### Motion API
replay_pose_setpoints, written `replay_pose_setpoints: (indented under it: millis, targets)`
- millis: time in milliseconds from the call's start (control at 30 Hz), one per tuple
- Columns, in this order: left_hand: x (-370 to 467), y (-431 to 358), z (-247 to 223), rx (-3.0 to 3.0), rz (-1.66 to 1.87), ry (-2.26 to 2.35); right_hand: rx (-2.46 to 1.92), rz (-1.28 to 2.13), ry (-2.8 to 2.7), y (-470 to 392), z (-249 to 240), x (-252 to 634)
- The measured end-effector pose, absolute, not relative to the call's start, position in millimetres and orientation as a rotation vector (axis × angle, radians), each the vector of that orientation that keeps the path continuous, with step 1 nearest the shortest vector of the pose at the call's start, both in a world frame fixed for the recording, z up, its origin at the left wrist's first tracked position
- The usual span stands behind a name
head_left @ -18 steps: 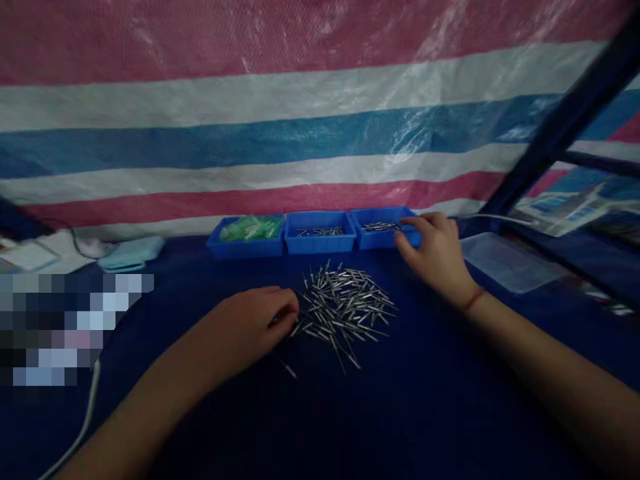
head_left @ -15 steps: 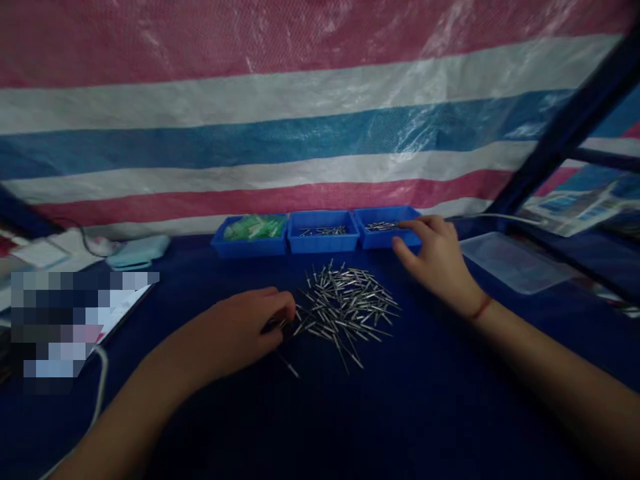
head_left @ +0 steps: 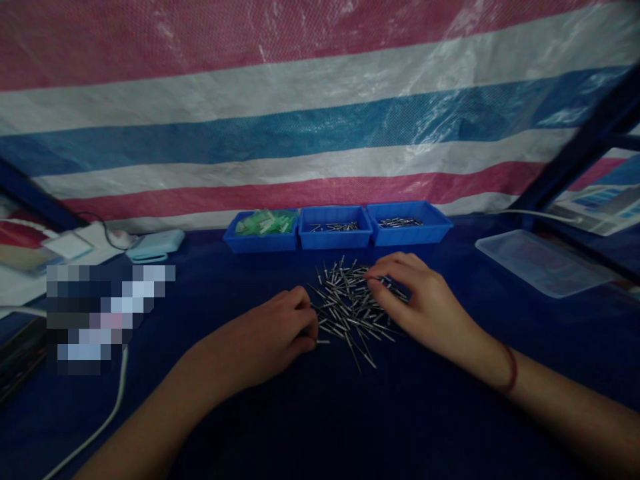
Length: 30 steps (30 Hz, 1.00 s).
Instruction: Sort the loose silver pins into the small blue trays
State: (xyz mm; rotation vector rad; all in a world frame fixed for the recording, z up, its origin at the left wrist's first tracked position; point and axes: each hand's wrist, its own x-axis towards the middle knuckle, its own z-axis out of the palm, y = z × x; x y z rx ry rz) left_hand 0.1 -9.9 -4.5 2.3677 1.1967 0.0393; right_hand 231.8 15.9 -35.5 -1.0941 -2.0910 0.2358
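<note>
A loose pile of thin silvery blind rivets (head_left: pixel 345 307) lies on the dark blue tabletop. At its left edge my left hand (head_left: pixel 280 337) is closed, fingers curled around some rivets that are mostly hidden; one pale rivet end shows by the fingertips. My right hand (head_left: pixel 420 303) hovers over the right side of the pile, thumb and fingers slightly apart, tips near the rivets. Behind the pile, the middle blue bin (head_left: pixel 336 239) and the right blue bin (head_left: pixel 413 233) both contain rivets. The left blue bin (head_left: pixel 261 244) contains green plastic packets (head_left: pixel 265 223).
A clear plastic lid (head_left: pixel 545 263) lies at the right. On the left are a light blue case (head_left: pixel 156 245), a blurred-out item (head_left: pixel 107 320) and a white cable (head_left: pixel 117 393). A striped tarp (head_left: pixel 300 147) hangs behind, between dark frame posts (head_left: pixel 560 160).
My right hand has come back from the right bin to the pile. My left hand has closed further and sits against the pile's left edge. The view has shifted slightly.
</note>
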Motion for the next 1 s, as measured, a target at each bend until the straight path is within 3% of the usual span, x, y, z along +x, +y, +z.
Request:
replay_pose_setpoints:
  millis: [200, 500, 667, 1000]
  targets:
    - [15.6, -2.5, -12.4, 2.397, 0.322, 1.16, -0.907, 0.439, -2.321, -9.0, -36.6, 214.1]
    - [31.0, -1.8, -18.3, 2.117, 0.779, 1.14, -0.934, 0.545, -2.191, -3.7, -41.1, 213.2]
    - [35.2, 0.1, -27.6, 1.774, 0.861, 1.14, -0.959, 0.57, -2.123, -6.0, -42.1, 213.8]
    - [39.0, -3.2, -23.6, 1.74, 0.904, 1.128, -0.951, 0.559, -2.13, -6.8, -38.9, 214.0]
